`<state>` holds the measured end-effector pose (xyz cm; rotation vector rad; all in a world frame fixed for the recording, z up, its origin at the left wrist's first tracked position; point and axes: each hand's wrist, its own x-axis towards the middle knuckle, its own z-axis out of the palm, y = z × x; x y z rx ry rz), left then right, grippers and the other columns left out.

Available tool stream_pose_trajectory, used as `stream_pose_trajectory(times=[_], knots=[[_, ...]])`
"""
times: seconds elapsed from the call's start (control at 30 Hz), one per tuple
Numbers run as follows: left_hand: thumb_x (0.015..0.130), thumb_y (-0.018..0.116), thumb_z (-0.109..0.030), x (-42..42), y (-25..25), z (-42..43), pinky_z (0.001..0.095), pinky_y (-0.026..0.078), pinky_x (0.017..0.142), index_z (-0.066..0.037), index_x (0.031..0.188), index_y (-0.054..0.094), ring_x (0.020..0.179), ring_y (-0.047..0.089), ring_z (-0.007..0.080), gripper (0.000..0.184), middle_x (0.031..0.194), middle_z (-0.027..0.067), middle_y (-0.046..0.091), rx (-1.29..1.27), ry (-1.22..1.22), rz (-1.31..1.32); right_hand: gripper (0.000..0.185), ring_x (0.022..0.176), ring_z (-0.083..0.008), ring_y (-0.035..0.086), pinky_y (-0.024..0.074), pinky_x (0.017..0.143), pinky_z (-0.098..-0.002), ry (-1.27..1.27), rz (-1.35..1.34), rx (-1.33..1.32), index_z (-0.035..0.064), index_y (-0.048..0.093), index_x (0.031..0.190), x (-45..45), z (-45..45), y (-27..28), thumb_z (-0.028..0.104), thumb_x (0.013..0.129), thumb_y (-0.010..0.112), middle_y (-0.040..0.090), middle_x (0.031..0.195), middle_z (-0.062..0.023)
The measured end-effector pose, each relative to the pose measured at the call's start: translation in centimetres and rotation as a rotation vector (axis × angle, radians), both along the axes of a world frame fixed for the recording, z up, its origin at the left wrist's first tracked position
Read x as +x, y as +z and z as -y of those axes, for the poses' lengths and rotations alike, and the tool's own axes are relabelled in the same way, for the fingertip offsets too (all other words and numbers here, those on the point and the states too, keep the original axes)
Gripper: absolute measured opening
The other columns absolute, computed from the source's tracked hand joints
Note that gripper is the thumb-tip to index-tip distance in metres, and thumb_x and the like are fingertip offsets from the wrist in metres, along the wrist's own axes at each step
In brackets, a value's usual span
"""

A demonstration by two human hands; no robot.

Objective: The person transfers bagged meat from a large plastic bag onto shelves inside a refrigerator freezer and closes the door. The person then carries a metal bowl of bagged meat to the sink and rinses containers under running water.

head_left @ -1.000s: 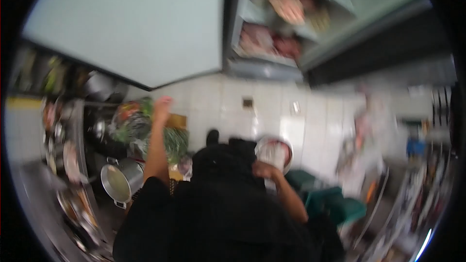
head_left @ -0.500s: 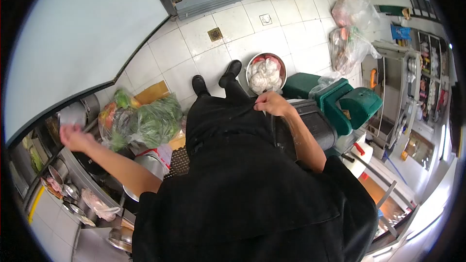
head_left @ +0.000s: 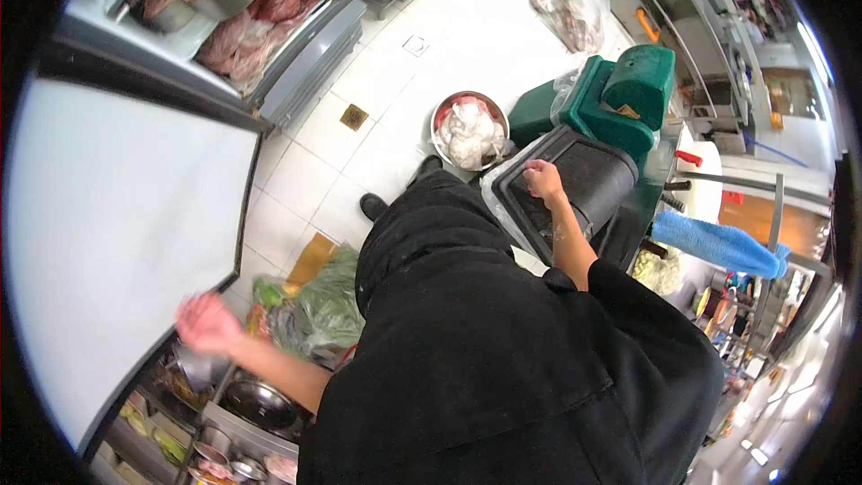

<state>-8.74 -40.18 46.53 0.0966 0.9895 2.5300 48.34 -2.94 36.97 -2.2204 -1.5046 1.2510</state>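
Note:
My left hand (head_left: 211,323) is at the lower left, near the edge of the large white door panel (head_left: 135,216). It is blurred by motion, and its fingers cannot be made out clearly. My right hand (head_left: 543,180) is over the black bin lid (head_left: 584,171), its fingers curled together; nothing shows in them. Left of that bin, a metal bowl (head_left: 438,117) on the floor holds white plastic bags and something red. Raw meat (head_left: 283,13) fills a compartment of the open fridge at the upper left.
Green bins (head_left: 602,103) stand beyond the black one. Bagged vegetables (head_left: 328,305) lie on the floor by my legs. Clear bags (head_left: 570,13) sit farther off. A blue towel (head_left: 714,241) hangs at the right. Metal pans (head_left: 260,402) are at the lower left.
The view has turned, bringing the fridge compartments back into sight. My right hand has moved away from my black clothing to over the bin lid. My left hand is now beside the door panel.

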Motion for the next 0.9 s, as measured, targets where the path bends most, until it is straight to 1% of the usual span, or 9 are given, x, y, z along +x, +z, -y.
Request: stream_pose_trajectory(times=[0.03,0.1,0.13,0.2,0.3,0.47,0.67,0.77,0.9], knots=[[0.083,0.05,-0.021,4.6,1.4,-7.2,0.0342,0.046,0.066,0.001,0.097,0.056,0.071,0.056,0.0225,0.027,0.086,0.0135,0.06,-0.043,-0.044,0.262,0.032,0.059,-0.0179,0.06,0.0487,0.056,-0.0325,-0.034,-0.03,0.007,0.0035,0.061,0.105,-0.2,-0.4,0.0,0.013,0.075,0.055,0.063,0.075,-0.0107],[0.09,0.044,-0.029,10.1,-2.9,-15.4,0.0315,0.046,0.063,-0.003,0.119,0.046,0.079,0.056,0.021,0.039,0.106,0.0111,0.057,0.163,-0.663,0.387,0.032,0.064,-0.02,0.061,0.0486,0.061,-0.033,0.052,0.021,0.203,0.0029,0.061,0.105,-0.5,-2.2,-1.1,0.012,0.075,0.055,0.063,0.076,-0.0113],[0.091,0.041,-0.035,13.6,-4.0,-18.8,0.0305,0.045,0.06,-0.006,0.119,0.045,0.078,0.056,0.0206,0.041,0.105,0.0106,0.057,0.17,-0.897,0.508,0.032,0.069,-0.0222,0.062,0.0486,0.066,-0.0336,0.162,0.103,0.371,0.0024,0.061,0.105,-0.3,-2.8,-1.5,0.011,0.075,0.054,0.064,0.077,-0.012],[0.092,0.036,-0.045,20.9,-5.8,-24.0,0.0285,0.043,0.055,-0.011,0.121,0.045,0.077,0.056,0.0197,0.045,0.105,0.0096,0.058,0.104,-1.408,0.762,0.034,0.077,-0.0248,0.063,0.0473,0.074,-0.0342,0.126,0.03,0.318,0.0021,0.06,0.107,-2.5,-3.6,2.3,0.011,0.074,0.054,0.065,0.08,-0.0136],[0.092,0.035,-0.053,27.2,-9.2,-26.2,0.0248,0.041,0.05,-0.014,0.119,0.045,0.073,0.055,0.0173,0.049,0.102,0.0097,0.059,-0.256,-1.858,0.637,0.035,0.074,-0.0227,0.062,0.0473,0.071,-0.0324,0.173,0.007,0.364,0.0023,0.059,0.109,-2.8,-4.0,5.0,0.01,0.075,0.055,0.064,0.078,-0.0114],[0.091,0.043,-0.05,26.9,-12.9,-28.0,0.0266,0.042,0.052,-0.014,0.116,0.047,0.074,0.055,0.0176,0.044,0.102,0.0089,0.057,-0.279,-1.81,0.758,0.034,0.064,-0.0159,0.058,0.0468,0.061,-0.0294,0.028,-0.119,0.424,0.0025,0.06,0.108,2.0,-1.1,3.2,0.008,0.075,0.058,0.058,0.071,-0.006],[0.086,0.056,-0.041,23.0,-15.3,-35.0,0.0334,0.042,0.061,-0.015,0.112,0.049,0.077,0.05,0.0167,0.037,0.103,0.0049,0.054,-0.679,-1.471,0.339,0.032,0.057,-0.0096,0.054,0.0442,0.049,-0.0239,-0.447,-0.268,0.413,0.0031,0.06,0.107,5.2,1.6,4.9,0.007,0.076,0.057,0.057,0.072,-0.0015],[0.085,0.058,-0.034,20.5,-15.5,-39.2,0.0339,0.042,0.063,-0.015,0.106,0.052,0.078,0.049,0.015,0.028,0.097,0.002,0.055,-0.804,-1.442,0.162,0.033,0.055,-0.0079,0.051,0.0438,0.047,-0.0216,-0.713,-0.55,0.415,0.0049,0.056,0.111,5.7,0.0,6.1,0.005,0.079,0.054,0.06,0.079,-0.0036],[0.086,0.059,-0.025,19.8,-14.2,-44.5,0.0321,0.045,0.06,-0.016,0.103,0.053,0.075,0.053,0.0145,0.02,0.092,0.0007,0.057,-0.958,-1.467,-0.001,0.032,0.055,-0.0087,0.054,0.0466,0.049,-0.0222,-0.77,-0.729,0.34,0.0062,0.055,0.113,3.9,-4.4,3.3,0.008,0.081,0.052,0.063,0.081,-0.0051]])
